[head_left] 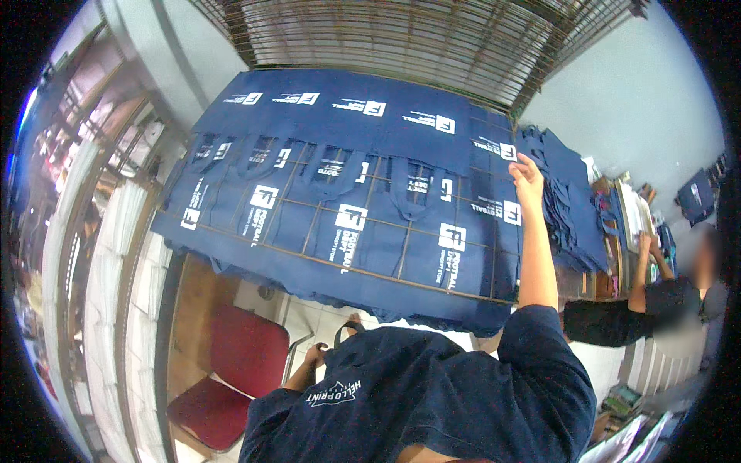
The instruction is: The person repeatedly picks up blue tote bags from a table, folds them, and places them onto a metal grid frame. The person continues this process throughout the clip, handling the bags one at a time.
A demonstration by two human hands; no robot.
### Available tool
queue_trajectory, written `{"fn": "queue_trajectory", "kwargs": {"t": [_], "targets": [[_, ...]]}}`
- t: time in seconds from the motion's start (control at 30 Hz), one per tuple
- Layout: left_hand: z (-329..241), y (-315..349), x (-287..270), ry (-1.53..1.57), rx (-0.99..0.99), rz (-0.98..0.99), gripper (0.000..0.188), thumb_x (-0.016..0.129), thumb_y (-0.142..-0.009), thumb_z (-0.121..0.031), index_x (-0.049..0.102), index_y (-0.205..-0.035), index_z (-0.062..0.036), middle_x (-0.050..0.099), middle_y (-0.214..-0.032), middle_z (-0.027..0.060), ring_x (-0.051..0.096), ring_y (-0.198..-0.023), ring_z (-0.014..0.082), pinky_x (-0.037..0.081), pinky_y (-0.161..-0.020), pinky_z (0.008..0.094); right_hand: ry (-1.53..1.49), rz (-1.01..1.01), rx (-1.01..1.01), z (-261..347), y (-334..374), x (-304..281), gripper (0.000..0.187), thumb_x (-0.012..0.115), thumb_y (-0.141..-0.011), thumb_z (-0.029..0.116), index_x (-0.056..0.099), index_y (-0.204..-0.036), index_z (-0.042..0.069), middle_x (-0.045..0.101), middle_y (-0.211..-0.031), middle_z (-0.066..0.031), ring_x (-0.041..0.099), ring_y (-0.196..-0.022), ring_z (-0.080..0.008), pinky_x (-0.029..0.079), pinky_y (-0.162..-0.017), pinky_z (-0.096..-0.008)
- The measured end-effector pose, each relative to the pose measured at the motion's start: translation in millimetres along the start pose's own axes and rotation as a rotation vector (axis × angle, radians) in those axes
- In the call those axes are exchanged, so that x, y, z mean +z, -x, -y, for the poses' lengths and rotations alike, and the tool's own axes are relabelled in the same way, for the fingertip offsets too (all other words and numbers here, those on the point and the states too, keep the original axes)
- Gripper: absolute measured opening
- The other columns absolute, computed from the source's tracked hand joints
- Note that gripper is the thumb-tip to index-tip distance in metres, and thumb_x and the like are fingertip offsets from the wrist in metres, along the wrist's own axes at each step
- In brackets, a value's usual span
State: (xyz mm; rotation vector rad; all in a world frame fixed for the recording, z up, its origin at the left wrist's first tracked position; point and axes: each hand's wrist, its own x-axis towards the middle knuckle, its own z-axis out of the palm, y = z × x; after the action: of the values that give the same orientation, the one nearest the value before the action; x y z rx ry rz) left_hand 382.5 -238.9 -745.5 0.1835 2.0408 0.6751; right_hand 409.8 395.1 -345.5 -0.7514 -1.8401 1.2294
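Navy tote bags (332, 208) with white prints lie in rows across a wide wire rack (401, 258), their handles overlapping the far row of navy cloth (340, 89). My right hand (527, 179) is raised at the rack's right edge, over the printed fabric, fingers loosely bent and apart, with nothing visible in them. Low by my left side, my left hand (313, 357) is closed beside a dark handle loop (349, 330), seemingly of a navy bag. My shirt covers most of that bag, and the fingers are only partly visible.
More wire racks (401, 35) stand tilted up behind the bags. A pile of navy bags (567, 204) lies to the right, near another person (664, 301) at a table. A red chair (247, 347) stands at lower left, beside white stacks (116, 255).
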Motion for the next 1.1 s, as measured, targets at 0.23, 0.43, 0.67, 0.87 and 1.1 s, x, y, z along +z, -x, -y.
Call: {"fn": "queue_trajectory", "kwargs": {"t": [0.23,0.43,0.67,0.87,1.1], "targets": [[13,-60,-1,-0.089,0.175,-0.01,0.049,0.066,-0.077,-0.044,0.057,-0.11,-0.0092,0.065,-0.082,0.0179,0.063,-0.08,0.0312,0.049,-0.072,0.0369,-0.12,-0.408,0.202,-23,79,-137,0.039,0.064,-0.082,0.016,0.054,-0.12,0.009,0.064,-0.096,-0.0049,0.06,-0.081,-0.0109,0.045,-0.067,-0.0244],[-83,-27,-1,-0.235,0.348,-0.059,0.031,0.063,-0.082,-0.03,0.058,-0.104,-0.0084,0.062,-0.064,0.0131,0.062,-0.063,0.0272,0.048,-0.061,0.0361,-0.418,-0.853,0.427,-110,138,-254,0.029,0.06,-0.083,0.021,0.056,-0.111,0.016,0.061,-0.1,-0.0064,0.06,-0.083,-0.019,0.046,-0.069,-0.0363],[-86,-39,16,-0.286,0.822,0.028,0.037,0.055,-0.088,-0.035,0.063,-0.069,-0.004,0.059,-0.054,0.0112,0.061,-0.061,0.0272,0.048,-0.06,0.0351,-0.636,-0.973,0.546,-157,161,-307,0.03,0.06,-0.082,0.021,0.055,-0.111,0.015,0.061,-0.099,-0.0055,0.06,-0.08,-0.0183,0.047,-0.067,-0.0355],[-15,-76,46,0.327,0.294,0.269,0.028,0.049,-0.088,-0.026,0.058,-0.1,-0.0032,0.061,-0.073,0.0086,0.06,-0.066,0.0198,0.046,-0.058,0.0303,-0.8,-0.952,0.531,-178,135,-326,0.044,0.058,-0.084,0.028,0.048,-0.123,0.011,0.056,-0.113,-0.0079,0.057,-0.093,-0.0193,0.046,-0.08,-0.0355],[-16,-29,56,0.083,0.214,0.131,0.027,0.05,-0.086,-0.021,0.058,-0.107,-0.0048,0.062,-0.077,0.009,0.06,-0.068,0.0191,0.046,-0.059,0.0301,-1.06,-0.871,0.368,-213,60,-343,0.089,0.057,-0.082,0.05,0.009,-0.141,0.004,0.031,-0.137,-0.0257,0.04,-0.123,-0.0395,0.034,-0.102,-0.0475]]}}
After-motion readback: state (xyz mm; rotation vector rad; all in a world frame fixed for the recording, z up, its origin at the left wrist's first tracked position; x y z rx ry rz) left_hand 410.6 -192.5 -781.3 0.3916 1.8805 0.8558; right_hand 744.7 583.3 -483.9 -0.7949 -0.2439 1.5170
